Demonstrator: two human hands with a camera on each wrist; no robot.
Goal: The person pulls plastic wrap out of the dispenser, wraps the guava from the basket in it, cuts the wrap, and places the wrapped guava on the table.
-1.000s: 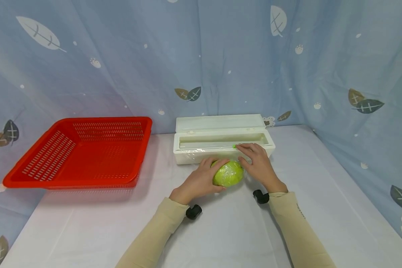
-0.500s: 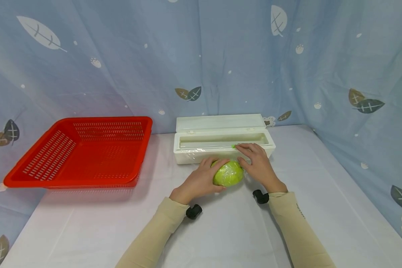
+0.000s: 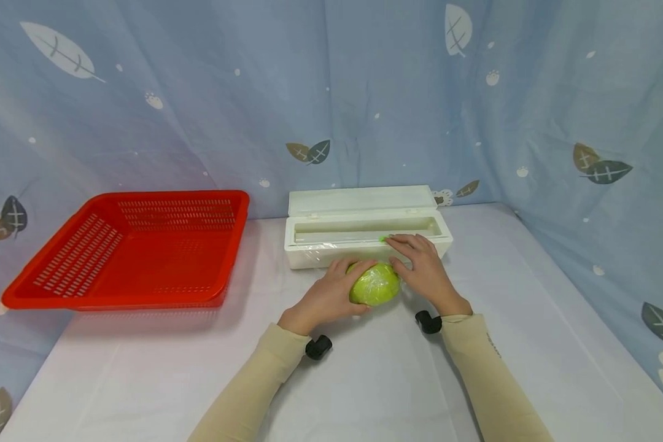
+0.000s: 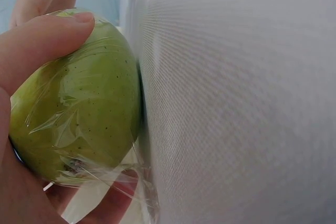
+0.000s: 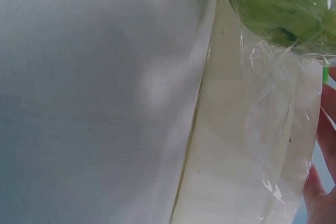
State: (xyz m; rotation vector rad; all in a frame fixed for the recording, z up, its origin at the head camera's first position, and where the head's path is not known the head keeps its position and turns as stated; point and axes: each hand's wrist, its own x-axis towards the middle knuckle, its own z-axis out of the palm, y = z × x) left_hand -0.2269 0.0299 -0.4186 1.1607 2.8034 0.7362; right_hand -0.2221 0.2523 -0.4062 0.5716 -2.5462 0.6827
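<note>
My left hand (image 3: 328, 296) grips a round green fruit (image 3: 376, 285) from its left side, close over the white tabletop. In the left wrist view the thumb lies across the fruit (image 4: 94, 93), which has small dark specks and is wrapped in clear cling film. Loose film (image 5: 265, 114) stretches from it over the front of a long white cling film dispenser (image 3: 320, 256), whose lid stands up. My right hand (image 3: 428, 270) is at the dispenser's front edge, extended fingertips against a small bright green slide cutter (image 3: 382, 239). The right thumb points at the fruit's right side.
A red plastic basket (image 3: 160, 301) with slotted walls stands on the left of the white-covered table (image 3: 376, 380). A blue patterned curtain (image 3: 376, 80) hangs behind and along the sides. Both wrists carry small black cameras (image 3: 318, 347).
The green slide cutter and my right fingertips have shifted very slightly left along the dispenser's edge. My left hand keeps its hold on the fruit.
</note>
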